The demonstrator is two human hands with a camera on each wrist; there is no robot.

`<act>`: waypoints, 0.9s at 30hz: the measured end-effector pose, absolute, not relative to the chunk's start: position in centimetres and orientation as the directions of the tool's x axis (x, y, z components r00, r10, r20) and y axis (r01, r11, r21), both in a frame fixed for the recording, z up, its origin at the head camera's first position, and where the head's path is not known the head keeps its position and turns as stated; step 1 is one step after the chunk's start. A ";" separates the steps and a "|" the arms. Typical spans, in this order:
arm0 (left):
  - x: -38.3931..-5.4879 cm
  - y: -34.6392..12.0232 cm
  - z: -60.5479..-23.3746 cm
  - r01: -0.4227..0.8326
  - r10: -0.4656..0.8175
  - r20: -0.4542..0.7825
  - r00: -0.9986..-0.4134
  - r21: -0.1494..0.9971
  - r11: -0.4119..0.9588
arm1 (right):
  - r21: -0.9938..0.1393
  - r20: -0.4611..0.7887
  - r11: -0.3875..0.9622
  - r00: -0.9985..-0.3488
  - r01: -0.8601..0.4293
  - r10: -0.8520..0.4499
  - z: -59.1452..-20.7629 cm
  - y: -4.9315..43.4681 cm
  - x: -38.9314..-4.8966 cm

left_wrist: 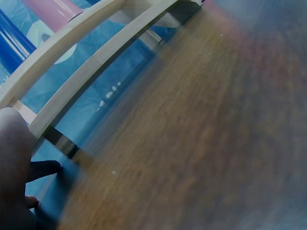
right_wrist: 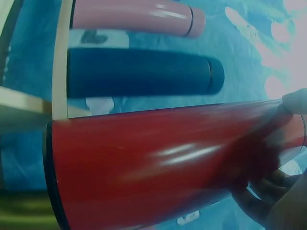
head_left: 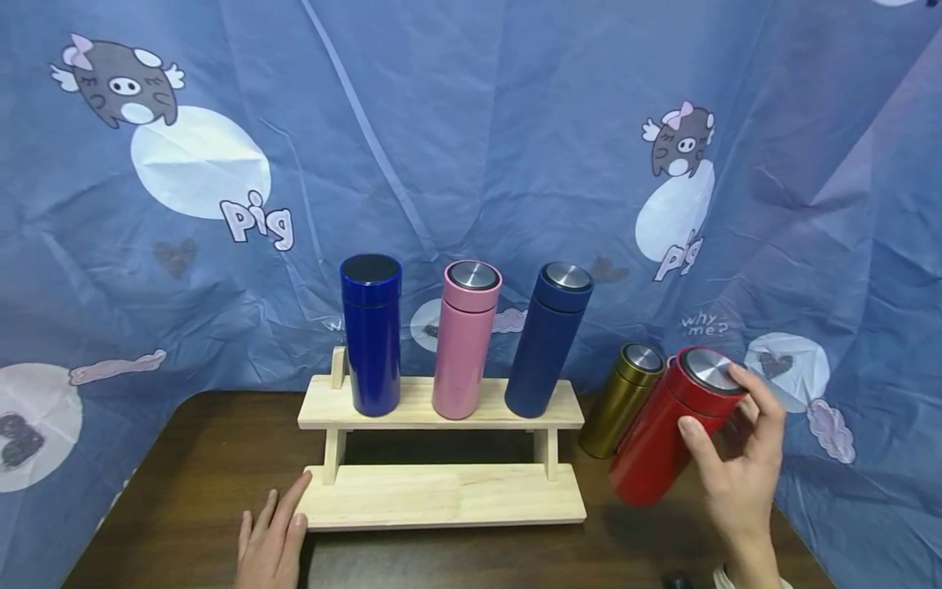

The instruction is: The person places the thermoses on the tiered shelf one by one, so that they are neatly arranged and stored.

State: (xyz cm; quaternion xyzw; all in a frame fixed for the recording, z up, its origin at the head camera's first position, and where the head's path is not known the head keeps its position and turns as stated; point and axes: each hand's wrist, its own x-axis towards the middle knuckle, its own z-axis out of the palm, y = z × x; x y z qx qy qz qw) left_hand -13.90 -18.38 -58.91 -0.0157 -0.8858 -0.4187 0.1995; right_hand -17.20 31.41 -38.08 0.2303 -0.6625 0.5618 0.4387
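My right hand (head_left: 743, 470) grips a red thermos bottle (head_left: 666, 438) near its steel-topped lid, thumb on one side and fingers on the other. In the right wrist view the red bottle's dark-rimmed base lies near the upper shelf's level, so it appears held off the table. Just behind it, partly covered, stands a gold bottle (head_left: 621, 405). With fairly straight fingers, my left hand (head_left: 271, 536) touches the left end of a two-step wooden rack (head_left: 445, 495). On the rack's upper step stand a glossy blue bottle (head_left: 373, 352), a pink bottle (head_left: 464, 356) and a navy bottle (head_left: 546, 356).
The rack stands on a dark brown wooden table (head_left: 199, 458). Behind it hangs a blue cloth (head_left: 456, 123) printed with pigs. A small upright wooden piece (head_left: 338, 368) stands at the upper step's left end. A small black object (head_left: 675, 580) shows at the front edge.
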 end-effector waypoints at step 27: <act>-13.7 -18.4 -58.4 0.154 -0.139 0.316 -0.938 0.743 0.652 | -0.524 0.852 0.113 -0.521 -0.844 0.051 -39.9 24.7 -15.9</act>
